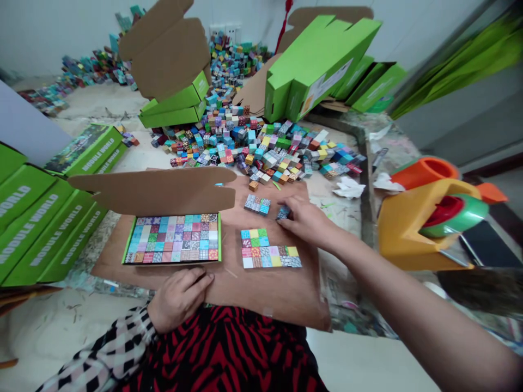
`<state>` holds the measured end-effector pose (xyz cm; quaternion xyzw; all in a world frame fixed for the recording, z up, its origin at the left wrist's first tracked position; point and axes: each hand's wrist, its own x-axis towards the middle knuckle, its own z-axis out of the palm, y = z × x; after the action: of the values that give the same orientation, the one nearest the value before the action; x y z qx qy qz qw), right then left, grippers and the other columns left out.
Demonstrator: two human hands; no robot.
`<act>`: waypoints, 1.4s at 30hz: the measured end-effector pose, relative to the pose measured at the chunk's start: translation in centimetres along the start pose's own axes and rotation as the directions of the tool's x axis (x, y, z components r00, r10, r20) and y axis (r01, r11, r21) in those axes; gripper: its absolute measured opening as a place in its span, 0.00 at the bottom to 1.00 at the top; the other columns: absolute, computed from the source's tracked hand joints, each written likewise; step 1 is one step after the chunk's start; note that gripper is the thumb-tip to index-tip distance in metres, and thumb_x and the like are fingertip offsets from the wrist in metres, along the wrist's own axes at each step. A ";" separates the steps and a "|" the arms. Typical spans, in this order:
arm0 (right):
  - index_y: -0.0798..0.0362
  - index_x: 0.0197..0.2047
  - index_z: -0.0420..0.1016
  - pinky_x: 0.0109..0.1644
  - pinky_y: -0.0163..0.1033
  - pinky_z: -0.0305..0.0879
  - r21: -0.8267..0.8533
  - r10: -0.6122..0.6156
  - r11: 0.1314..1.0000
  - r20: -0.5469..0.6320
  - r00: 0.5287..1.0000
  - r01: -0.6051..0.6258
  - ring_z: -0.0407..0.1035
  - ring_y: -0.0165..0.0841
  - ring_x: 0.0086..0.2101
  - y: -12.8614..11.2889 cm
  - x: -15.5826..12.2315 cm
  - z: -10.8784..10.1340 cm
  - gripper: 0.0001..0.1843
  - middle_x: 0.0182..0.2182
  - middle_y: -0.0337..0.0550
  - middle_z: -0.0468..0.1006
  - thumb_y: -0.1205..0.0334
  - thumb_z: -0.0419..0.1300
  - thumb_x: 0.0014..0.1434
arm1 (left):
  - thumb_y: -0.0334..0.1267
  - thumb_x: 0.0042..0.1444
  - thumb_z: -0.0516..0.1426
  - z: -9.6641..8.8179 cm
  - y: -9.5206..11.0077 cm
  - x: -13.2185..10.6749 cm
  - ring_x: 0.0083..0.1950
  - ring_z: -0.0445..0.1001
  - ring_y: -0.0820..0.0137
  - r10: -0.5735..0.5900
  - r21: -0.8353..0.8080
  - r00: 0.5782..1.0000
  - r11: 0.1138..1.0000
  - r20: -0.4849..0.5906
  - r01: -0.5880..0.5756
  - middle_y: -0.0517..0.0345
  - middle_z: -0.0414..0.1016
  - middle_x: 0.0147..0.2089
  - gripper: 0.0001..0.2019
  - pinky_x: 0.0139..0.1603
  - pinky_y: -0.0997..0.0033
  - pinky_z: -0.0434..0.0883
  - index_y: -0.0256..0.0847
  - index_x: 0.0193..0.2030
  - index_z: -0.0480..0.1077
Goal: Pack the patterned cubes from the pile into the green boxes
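Well, the right hand (pixel 307 222) is curved narrowly over a small cluster of patterned cubes (pixel 283 213), its fingers touching them, though whether they are gripped cannot be told. Just left of those fingers lies a short strip of cubes (pixel 257 204), and just below the hand sits a flat L-shaped layout of coloured cubes (pixel 265 250). Both rest on a brown cardboard sheet (pixel 269 291). The left hand (pixel 178 298) lies relaxed at the sheet's near edge, holding nothing. Ahead of it, a green-edged box (pixel 131 247) packed with rows of cubes (pixel 174 238) sits on the sheet, its cardboard lid (pixel 153 190) raised beyond. Green "MODULE WORLD" boxes (pixel 41 228) are stacked left of that hand. Past the right hand, a large heap of loose cubes (pixel 261 147) spreads across the desk (pixel 343 218), and a tape dispenser (pixel 425 218) sits to the hand's right.
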<state>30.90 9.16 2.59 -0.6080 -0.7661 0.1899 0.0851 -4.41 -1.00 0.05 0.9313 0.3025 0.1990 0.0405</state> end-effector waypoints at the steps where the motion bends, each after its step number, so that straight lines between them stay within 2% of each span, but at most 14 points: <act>1: 0.54 0.49 0.69 0.45 0.43 0.65 0.041 -0.027 0.999 -0.005 1.000 0.027 0.69 0.42 0.43 -0.3 0.3 0.1 0.18 0.43 0.50 0.75 0.66 0.57 0.53 | 0.29 0.61 0.51 0.0 0.0 0.0 0.45 0.73 0.65 0.001 0.001 1.000 1.000 0.002 -0.001 0.46 0.74 0.47 0.15 0.45 0.68 0.74 0.35 0.54 0.69; 4: 0.55 0.51 0.67 0.48 0.44 0.65 0.126 -0.061 0.990 -0.017 0.998 0.063 0.68 0.41 0.45 -1.0 1.2 0.2 0.20 0.46 0.50 0.74 0.67 0.56 0.53 | 0.28 0.61 0.51 0.0 0.0 0.0 0.45 0.73 0.65 0.005 0.004 1.000 1.000 0.012 -0.005 0.45 0.74 0.47 0.15 0.44 0.68 0.74 0.34 0.54 0.70; 6: 0.55 0.52 0.66 0.49 0.45 0.64 0.114 -0.060 0.991 -0.032 0.998 0.063 0.67 0.42 0.47 -1.3 1.4 0.2 0.21 0.46 0.51 0.73 0.66 0.57 0.54 | 0.29 0.61 0.51 0.1 -0.1 -0.1 0.45 0.72 0.65 0.001 0.006 1.000 1.000 0.019 -0.002 0.45 0.74 0.47 0.15 0.44 0.68 0.74 0.34 0.54 0.69; 11: 0.56 0.56 0.67 0.50 0.53 0.63 -0.114 -0.017 0.994 -0.091 0.996 0.007 0.64 0.49 0.48 -2.3 1.2 0.1 0.29 0.49 0.57 0.67 0.48 0.60 0.55 | 0.29 0.62 0.51 0.2 -0.1 -0.1 0.44 0.72 0.65 -0.001 0.003 1.000 1.000 0.025 0.001 0.46 0.74 0.47 0.15 0.44 0.68 0.74 0.35 0.55 0.69; 13: 0.55 0.55 0.68 0.47 0.52 0.65 -0.177 0.016 0.984 -0.089 0.996 -0.032 0.64 0.49 0.46 -2.9 1.5 0.3 0.29 0.49 0.58 0.65 0.45 0.59 0.56 | 0.29 0.61 0.51 0.2 -0.2 -0.1 0.44 0.72 0.65 0.004 -0.001 1.000 1.000 0.024 -0.004 0.45 0.74 0.46 0.15 0.43 0.68 0.74 0.34 0.54 0.69; 16: 0.51 0.57 0.68 0.44 0.51 0.66 -0.227 -0.019 0.974 -0.077 0.997 0.001 0.65 0.48 0.45 -3.3 2.4 0.8 0.26 0.48 0.56 0.65 0.47 0.56 0.59 | 0.28 0.61 0.51 0.2 -0.2 -0.1 0.45 0.72 0.65 0.005 -0.007 1.000 1.000 0.026 -0.005 0.45 0.74 0.47 0.15 0.44 0.68 0.74 0.34 0.54 0.69; 19: 0.50 0.57 0.69 0.47 0.49 0.64 -0.255 -0.108 0.962 -0.041 0.993 0.094 0.64 0.47 0.46 -2.9 2.9 0.9 0.23 0.47 0.53 0.67 0.51 0.56 0.61 | 0.29 0.61 0.52 0.2 -0.2 -0.2 0.45 0.72 0.65 0.003 -0.007 1.000 1.000 0.027 -0.003 0.45 0.74 0.47 0.16 0.44 0.67 0.74 0.34 0.55 0.69; 23: 0.50 0.50 0.75 0.45 0.48 0.64 -0.228 -0.141 0.962 0.060 0.988 0.151 0.65 0.44 0.44 -1.9 2.3 -0.1 0.20 0.43 0.52 0.69 0.50 0.58 0.59 | 0.29 0.61 0.52 0.2 -0.2 -0.2 0.45 0.73 0.65 -0.006 -0.008 1.000 1.000 0.010 0.006 0.46 0.75 0.46 0.16 0.44 0.68 0.74 0.36 0.56 0.68; 28: 0.49 0.60 0.68 0.50 0.50 0.62 -0.204 -0.158 0.965 0.061 0.986 0.167 0.64 0.46 0.47 -1.6 1.3 -0.7 0.28 0.47 0.54 0.69 0.48 0.58 0.59 | 0.29 0.61 0.51 0.2 -0.2 -0.1 0.44 0.73 0.66 0.001 -0.005 1.000 1.000 0.002 -0.001 0.46 0.75 0.46 0.16 0.43 0.68 0.74 0.36 0.55 0.69; 32: 0.51 0.54 0.73 0.51 0.49 0.61 -0.239 -0.139 0.958 0.094 0.986 0.158 0.64 0.46 0.48 -2.3 1.7 -0.2 0.20 0.46 0.52 0.71 0.52 0.56 0.62 | 0.29 0.61 0.52 0.1 -0.1 -0.1 0.44 0.73 0.65 0.013 0.006 1.000 1.000 0.001 -0.013 0.46 0.75 0.46 0.15 0.42 0.67 0.74 0.34 0.54 0.69; 35: 0.52 0.53 0.73 0.50 0.49 0.61 -0.257 -0.133 0.954 0.102 0.986 0.156 0.65 0.46 0.47 -2.4 1.6 -0.4 0.19 0.46 0.53 0.72 0.53 0.55 0.62 | 0.29 0.61 0.52 0.1 -0.1 0.0 0.45 0.73 0.65 0.011 0.012 1.000 1.000 -0.002 -0.011 0.46 0.75 0.46 0.15 0.44 0.67 0.74 0.36 0.54 0.69; 39: 0.53 0.51 0.75 0.47 0.49 0.62 -0.295 -0.086 0.948 0.126 0.988 0.121 0.66 0.47 0.43 -1.2 0.0 -1.3 0.18 0.43 0.55 0.72 0.55 0.55 0.61 | 0.29 0.61 0.52 0.1 -0.1 0.1 0.45 0.73 0.66 0.006 0.004 1.000 1.000 -0.019 -0.006 0.48 0.75 0.46 0.16 0.45 0.68 0.74 0.38 0.56 0.69; 42: 0.51 0.54 0.73 0.47 0.48 0.63 -0.239 -0.079 0.964 0.148 0.986 0.113 0.66 0.46 0.43 -0.2 -1.7 -1.7 0.20 0.43 0.54 0.72 0.56 0.56 0.60 | 0.29 0.61 0.53 0.1 -0.1 0.1 0.45 0.73 0.65 0.009 -0.001 1.000 1.000 -0.020 -0.009 0.47 0.74 0.46 0.16 0.44 0.67 0.75 0.37 0.55 0.69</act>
<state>31.78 7.80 4.34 -0.5614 -0.8165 0.1301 -0.0349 -4.35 -0.79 -0.02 0.9306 0.2985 0.2087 0.0370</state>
